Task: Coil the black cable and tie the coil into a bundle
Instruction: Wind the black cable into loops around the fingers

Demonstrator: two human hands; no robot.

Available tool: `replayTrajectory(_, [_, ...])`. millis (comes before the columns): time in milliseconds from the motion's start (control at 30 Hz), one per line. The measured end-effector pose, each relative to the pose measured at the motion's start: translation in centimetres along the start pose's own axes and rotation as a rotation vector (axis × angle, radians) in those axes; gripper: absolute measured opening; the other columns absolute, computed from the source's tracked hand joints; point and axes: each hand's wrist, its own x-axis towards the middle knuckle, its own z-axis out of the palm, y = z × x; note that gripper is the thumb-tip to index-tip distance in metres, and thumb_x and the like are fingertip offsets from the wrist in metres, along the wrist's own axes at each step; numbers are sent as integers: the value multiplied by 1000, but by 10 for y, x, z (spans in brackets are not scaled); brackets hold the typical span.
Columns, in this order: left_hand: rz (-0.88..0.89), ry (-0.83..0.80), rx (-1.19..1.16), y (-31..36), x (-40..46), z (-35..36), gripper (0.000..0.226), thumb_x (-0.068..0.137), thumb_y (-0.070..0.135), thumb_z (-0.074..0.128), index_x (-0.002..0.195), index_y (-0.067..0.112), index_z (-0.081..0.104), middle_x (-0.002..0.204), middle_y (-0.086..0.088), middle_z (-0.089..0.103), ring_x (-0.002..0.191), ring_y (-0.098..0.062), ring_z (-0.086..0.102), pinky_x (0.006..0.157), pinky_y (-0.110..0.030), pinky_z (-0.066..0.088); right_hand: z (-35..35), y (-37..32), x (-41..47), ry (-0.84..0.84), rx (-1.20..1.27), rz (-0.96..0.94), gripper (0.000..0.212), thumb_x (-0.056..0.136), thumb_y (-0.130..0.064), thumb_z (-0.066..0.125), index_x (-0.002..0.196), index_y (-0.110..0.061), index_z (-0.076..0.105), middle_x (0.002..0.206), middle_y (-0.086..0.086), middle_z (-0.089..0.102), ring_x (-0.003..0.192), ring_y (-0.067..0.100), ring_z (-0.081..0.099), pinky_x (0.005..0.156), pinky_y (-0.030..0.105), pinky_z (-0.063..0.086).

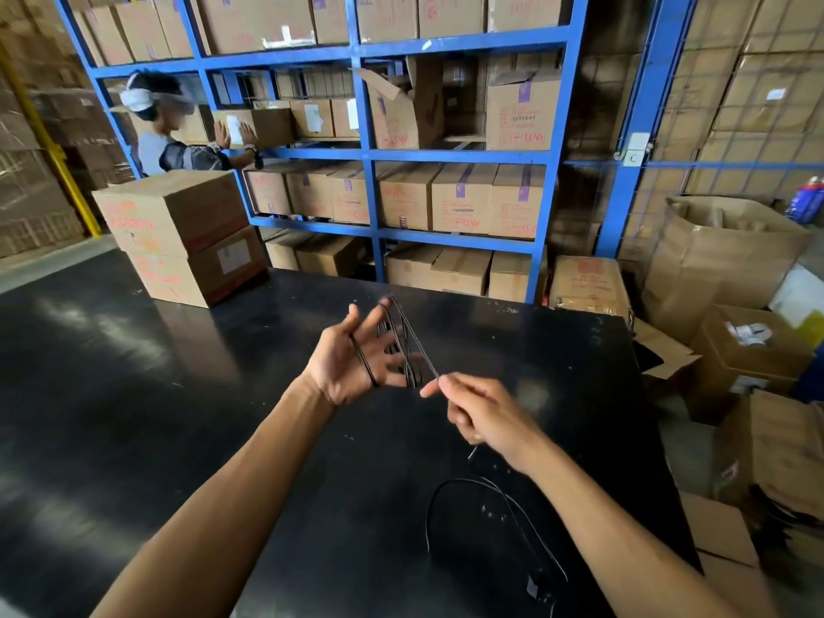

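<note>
Head view, left to right: two stacked cardboard boxes point(178, 236) sit at the far left of the black table point(133, 394), and behind them another person point(178, 136) handles a box on the blue shelving point(370, 153). Above the table's middle, the left hand point(352, 363) is spread open, palm toward the camera, with several thin loops of the black cable point(403, 345) wound across the palm and over the fingers. One taut strand runs to the right hand point(481, 412), which pinches it between thumb and forefinger. Slack cable curves across the near right table under the right forearm.
</note>
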Motion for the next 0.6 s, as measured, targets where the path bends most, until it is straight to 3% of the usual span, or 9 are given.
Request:
replayTrajectory(167, [55, -163, -46, 8, -3, 13, 53, 101, 59, 26, 144, 36, 49, 159, -18, 32, 135, -61, 34, 98, -84, 26, 19, 33, -4, -82, 153, 98, 37, 101, -43, 52, 110, -17, 77, 62, -4, 48, 46, 11, 35, 45, 24, 26])
replayTrajectory(300, [12, -292, -26, 2, -11, 17, 54, 102, 59, 22, 152, 41, 33, 163, -16, 26, 138, -62, 28, 104, -83, 18, 14, 43, -1, -87, 75, 136, 52, 95, -60, 58, 94, -13, 80, 59, -3, 47, 48, 12, 39, 49, 24, 33])
replayTrajectory(400, [-108, -398, 26, 1, -18, 16, 55, 102, 61, 19, 154, 44, 21, 166, -14, 18, 143, -61, 15, 105, -83, 2, 1, 45, 0, -3, -284, 116, 66, 79, -83, 59, 71, -20, 76, 52, -5, 44, 48, 8, 43, 56, 23, 37])
replayTrajectory(467, [-229, -458, 92, -2, -21, 15, 58, 101, 64, 15, 154, 44, 20, 167, -10, 11, 145, -60, 7, 104, -83, -8, -14, 41, 3, 19, -523, 100, 63, 69, -89, 63, 62, -27, 73, 45, -10, 46, 44, 0, 42, 51, 19, 33])
replayTrajectory(533, [-347, -496, 185, -9, -25, 13, 60, 99, 66, 12, 154, 44, 20, 167, -8, 10, 145, -59, 6, 104, -84, -7, -29, 27, 9, -31, -689, 107, 55, 58, -89, 70, 64, -35, 73, 48, -16, 58, 45, -3, 49, 46, 15, 32])
replayTrajectory(600, [-455, -549, 259, -19, -27, 10, 63, 99, 67, 9, 155, 42, 19, 167, -8, 11, 144, -61, 7, 105, -83, 2, -41, 9, 19, -99, -876, 102, 49, 54, -85, 74, 75, -41, 76, 65, -24, 69, 59, -5, 61, 51, 18, 40])
